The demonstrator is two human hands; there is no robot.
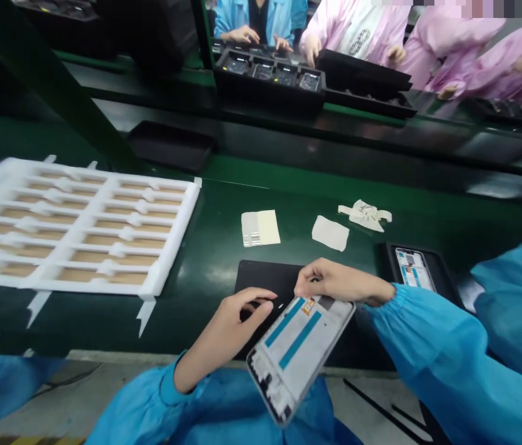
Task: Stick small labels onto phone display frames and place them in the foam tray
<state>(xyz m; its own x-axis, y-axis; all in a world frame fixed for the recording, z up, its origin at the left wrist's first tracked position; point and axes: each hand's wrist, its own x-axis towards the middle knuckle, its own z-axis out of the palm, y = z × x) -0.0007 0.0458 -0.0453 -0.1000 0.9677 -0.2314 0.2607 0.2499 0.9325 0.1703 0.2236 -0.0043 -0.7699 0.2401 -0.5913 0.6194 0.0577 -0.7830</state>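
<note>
A phone frame (pixel 304 352) with two blue adhesive strips and an orange flex connector is tilted over the front edge of the bench. My right hand (pixel 330 281) pinches it at its far end. Close by, my left hand (pixel 244 315) has thumb and fingers apart, just left of the frame, with nothing visible between them. Beneath both hands lies a black mat or tray (pixel 261 278), partly hidden by them. A small white piece (pixel 280 306) shows near the left fingertips.
A white foam tray (pixel 168 266) with slots lies at left. Farther back are a label sheet (pixel 267 227), a white cloth (pixel 330 233) and crumpled white material (pixel 366 215). Another phone frame (pixel 413 269) sits in a black tray at right, beside a co-worker's sleeve (pixel 515 296). People work across the line.
</note>
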